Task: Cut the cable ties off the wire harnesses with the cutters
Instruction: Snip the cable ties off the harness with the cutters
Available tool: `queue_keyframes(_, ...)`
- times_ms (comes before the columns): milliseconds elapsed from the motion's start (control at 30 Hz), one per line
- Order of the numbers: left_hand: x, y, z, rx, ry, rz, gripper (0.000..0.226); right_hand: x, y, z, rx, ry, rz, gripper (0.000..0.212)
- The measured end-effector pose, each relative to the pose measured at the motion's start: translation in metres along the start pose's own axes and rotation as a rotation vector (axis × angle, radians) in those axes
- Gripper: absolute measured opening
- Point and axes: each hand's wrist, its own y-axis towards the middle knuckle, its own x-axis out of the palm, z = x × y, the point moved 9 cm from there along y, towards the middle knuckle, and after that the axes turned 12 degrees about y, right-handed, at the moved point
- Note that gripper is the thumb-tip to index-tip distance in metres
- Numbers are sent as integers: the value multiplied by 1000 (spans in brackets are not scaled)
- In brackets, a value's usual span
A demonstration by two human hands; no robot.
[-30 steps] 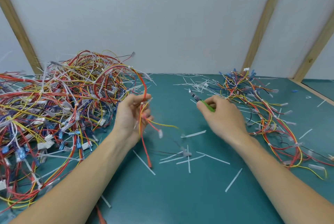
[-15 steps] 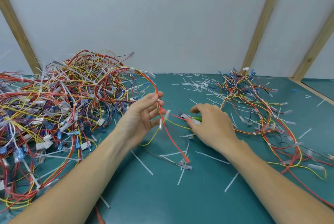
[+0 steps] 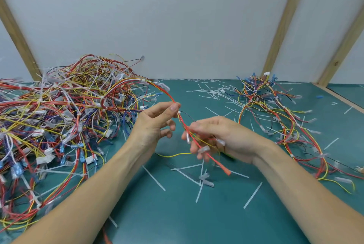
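Observation:
My left hand (image 3: 155, 125) pinches a red, orange and yellow wire harness (image 3: 194, 139) between thumb and forefinger, just above a small white cable tie (image 3: 178, 112). The harness arcs out of the big tangled pile (image 3: 69, 109) on the left and ends in an orange terminal (image 3: 227, 172). My right hand (image 3: 224, 137) is just right of it, its blurred fingers curled with the harness wires running across them. A sliver of the green-handled cutters (image 3: 230, 156) shows under its palm; the blades are hidden.
A smaller heap of harnesses (image 3: 275, 109) lies on the right of the green mat (image 3: 177, 220). Cut white tie pieces (image 3: 214, 92) litter the back of the mat, and more ties (image 3: 202, 178) lie in front of my hands. White wall panels with wooden posts stand behind.
My left hand has pulled the harness out of the pile and toward the middle. My right hand came in from the right, dropped lower and closed on the harness wires, hiding most of the cutters.

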Motion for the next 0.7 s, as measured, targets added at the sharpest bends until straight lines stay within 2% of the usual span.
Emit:
queue_keyframes(300,-1,1,-3,-8,-22,-5,23,-16,3,0,-32,50,102,25)
queue_keyframes(367,-2,2,-2,-3,-18,7,21,-26,3,-6,-114,-96,222,20)
queue_keyframes(467,-3,2,-1,21,23,36,19,-36,-5,-28,-310,-565,481,11)
queue_keyframes(533,-4,1,1,41,88,67,18,-33,-12,-37,-405,-792,578,12)
queue_keyframes(600,-6,1,1,53,154,103,14,-27,-16,-41,-452,-877,599,23)
queue_keyframes(700,-4,2,-1,63,253,106,11,-20,-19,-45,-490,-869,591,36)
